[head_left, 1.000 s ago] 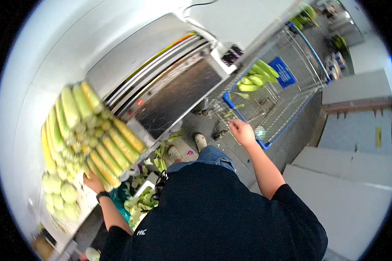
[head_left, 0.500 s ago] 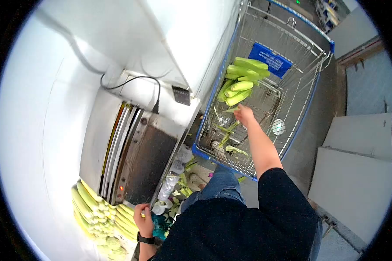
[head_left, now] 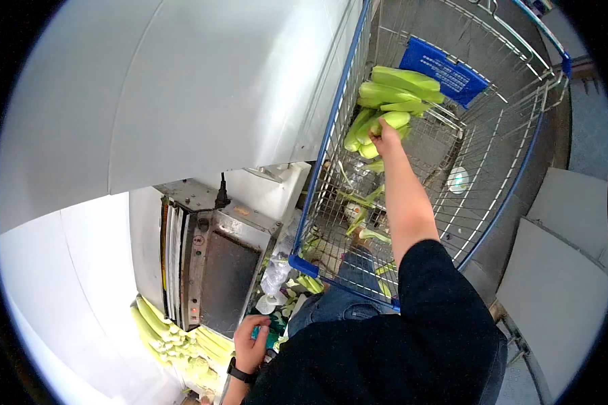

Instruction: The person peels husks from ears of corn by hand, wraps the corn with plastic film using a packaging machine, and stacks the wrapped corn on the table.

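My right hand reaches into the shopping cart, its fingers closed around a long, pale green vegetable that looks like an ear of corn in its husk. Several more of these green ears lie piled beside and beyond it on the wire floor of the cart. My left hand hangs loosely curled near the lower corner of the wrapping machine, with a gap between thumb and fingers. I see nothing held in it.
Loose green leaf scraps lie in the cart's near end. A blue sign hangs across its far part. Many stalk-like green pieces are heaped left of the machine. Clear plastic and more scraps lie beside my legs.
My right hand has moved farther into the cart, from the leaf scraps onto one of the green ears. My left hand has come away from the machine's edge. The view has shifted.
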Demonstrator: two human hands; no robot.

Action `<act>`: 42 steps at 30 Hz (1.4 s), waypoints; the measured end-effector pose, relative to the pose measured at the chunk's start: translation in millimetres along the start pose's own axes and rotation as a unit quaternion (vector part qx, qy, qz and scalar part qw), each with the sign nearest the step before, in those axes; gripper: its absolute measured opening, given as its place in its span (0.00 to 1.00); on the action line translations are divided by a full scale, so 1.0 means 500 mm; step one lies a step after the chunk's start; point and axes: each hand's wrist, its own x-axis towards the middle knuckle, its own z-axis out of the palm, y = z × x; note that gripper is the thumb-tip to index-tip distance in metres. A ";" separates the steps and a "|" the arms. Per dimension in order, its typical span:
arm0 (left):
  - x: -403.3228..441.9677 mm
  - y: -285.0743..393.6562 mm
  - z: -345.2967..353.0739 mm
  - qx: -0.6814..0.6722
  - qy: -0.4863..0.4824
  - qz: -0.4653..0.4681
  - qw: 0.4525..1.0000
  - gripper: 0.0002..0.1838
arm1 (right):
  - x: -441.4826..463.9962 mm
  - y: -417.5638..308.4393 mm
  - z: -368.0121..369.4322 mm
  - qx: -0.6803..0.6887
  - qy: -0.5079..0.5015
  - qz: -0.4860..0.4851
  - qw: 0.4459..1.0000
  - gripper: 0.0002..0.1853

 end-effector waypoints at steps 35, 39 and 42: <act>-0.714 -0.320 0.073 -0.271 0.623 -0.142 0.720 0.41 | -1.341 0.747 -0.286 -0.580 -0.761 0.118 0.264 0.30; -0.808 -0.288 0.176 -0.343 0.671 -0.213 0.622 0.38 | -1.409 0.781 -0.343 -0.620 -0.707 0.288 0.180 0.32; -0.861 -0.280 0.247 -0.207 0.742 -0.273 0.576 0.29 | -1.426 0.784 -0.393 -0.626 -0.710 0.313 0.081 0.32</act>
